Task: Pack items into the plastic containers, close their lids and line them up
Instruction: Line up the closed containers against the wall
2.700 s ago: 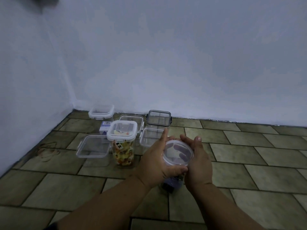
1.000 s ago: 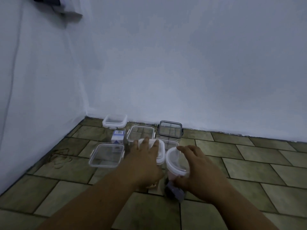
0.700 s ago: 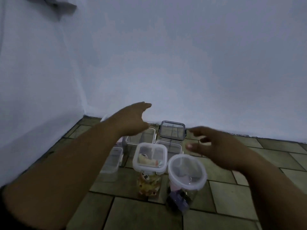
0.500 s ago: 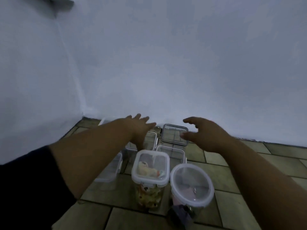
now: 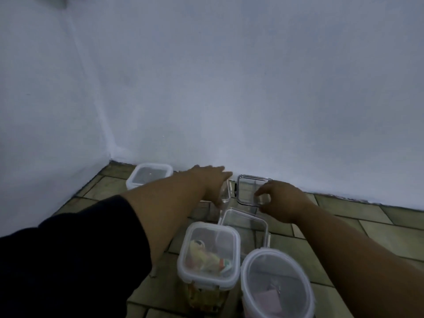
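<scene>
Hands reach toward the back row by the white wall [image 5: 252, 88]. My left hand [image 5: 212, 182] lies with fingers stretched flat over the rim of a clear square plastic container [image 5: 226, 195]; blur hides whether it touches. My right hand [image 5: 283, 203] curls thumb and forefinger at the near right corner of a grey-rimmed clear square plastic container [image 5: 249, 191]. I cannot tell whether that pinch is closed on the rim.

Nearer me on the olive tiled floor [image 5: 371, 216], a tall square clear container with a white clip lid [image 5: 208, 251] stands packed and closed. Just beside it is a round clear container with a white lid [image 5: 275, 285], also closed. Behind them sits an open clear rectangular container [image 5: 244, 222]. A small white-lidded container [image 5: 149, 177] stands in the corner.

I judge two containers done and the next one being fetched. The next move calls for a firm hold on the rim and a lift clear of close neighbours, then items and a matching lid.

No writing is readable. The packets inside the square container show printed colour, too blurred to read.
</scene>
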